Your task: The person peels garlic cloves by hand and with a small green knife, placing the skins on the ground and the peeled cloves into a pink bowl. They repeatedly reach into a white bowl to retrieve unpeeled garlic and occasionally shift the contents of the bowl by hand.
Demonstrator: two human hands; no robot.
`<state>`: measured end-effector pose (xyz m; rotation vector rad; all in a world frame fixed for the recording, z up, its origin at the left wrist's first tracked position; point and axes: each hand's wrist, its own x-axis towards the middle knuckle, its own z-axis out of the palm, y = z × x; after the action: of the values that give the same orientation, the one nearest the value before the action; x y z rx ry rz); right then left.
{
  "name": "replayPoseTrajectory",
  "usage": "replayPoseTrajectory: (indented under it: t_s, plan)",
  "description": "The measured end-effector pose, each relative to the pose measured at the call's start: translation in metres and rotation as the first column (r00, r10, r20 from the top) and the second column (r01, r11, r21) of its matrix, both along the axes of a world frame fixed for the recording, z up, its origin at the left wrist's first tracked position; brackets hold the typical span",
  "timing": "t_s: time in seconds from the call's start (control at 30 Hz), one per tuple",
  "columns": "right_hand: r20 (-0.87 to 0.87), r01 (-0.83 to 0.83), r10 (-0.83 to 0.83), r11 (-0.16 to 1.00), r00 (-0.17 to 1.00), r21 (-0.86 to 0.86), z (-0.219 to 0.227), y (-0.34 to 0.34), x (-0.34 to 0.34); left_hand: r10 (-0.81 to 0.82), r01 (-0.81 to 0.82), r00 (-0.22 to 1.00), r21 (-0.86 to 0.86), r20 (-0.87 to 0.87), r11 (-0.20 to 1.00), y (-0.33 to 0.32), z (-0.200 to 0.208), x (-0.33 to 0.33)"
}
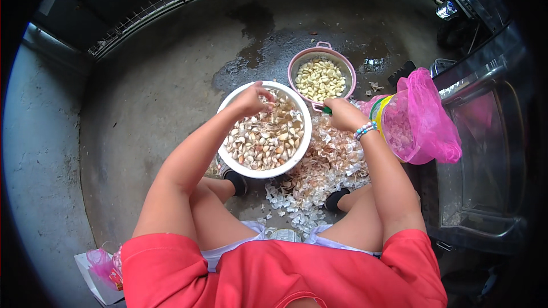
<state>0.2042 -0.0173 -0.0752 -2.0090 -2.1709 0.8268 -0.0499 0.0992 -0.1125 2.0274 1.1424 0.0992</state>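
A white basin [307, 145] full of unpeeled garlic cloves [265, 142] in water stands in front of me. Over its far side is my left hand [251, 101], fingers bent and apart, with no clove plainly visible between them. My right hand [345, 115] is closed around what looks like a small green-handled knife [326, 110]; its blade cannot be made out. That hand is between the basin and a pink-rimmed colander [353, 77] with two handles. Peeled cloves [321, 80] fill the colander.
Garlic skins [325, 165] lie heaped between my feet and right of the basin. A bright pink mesh bag [425, 117] stands at the right beside dark furniture with a glass panel [479, 154]. Wet patches mark the concrete floor [142, 120]. A white box [94, 276] sits at lower left.
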Motion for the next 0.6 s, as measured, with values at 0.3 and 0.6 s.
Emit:
replayPoseTrajectory:
  t_s: [0.3, 0.6]
  plan:
    - [-0.514, -0.019, 0.211, 0.935, 0.832, 0.354, 0.067, -0.023, -0.056, 0.515, -0.072, 0.743, -0.715, 0.426, 0.695, -0.076, 0.105, -0.022]
    - [-0.369, 0.016, 0.193, 0.869, 0.909, 0.495, 0.086, -0.032, -0.068, 0.657, 0.066, 0.575, -0.828, 0.487, 0.556, -0.104, 0.115, -0.007]
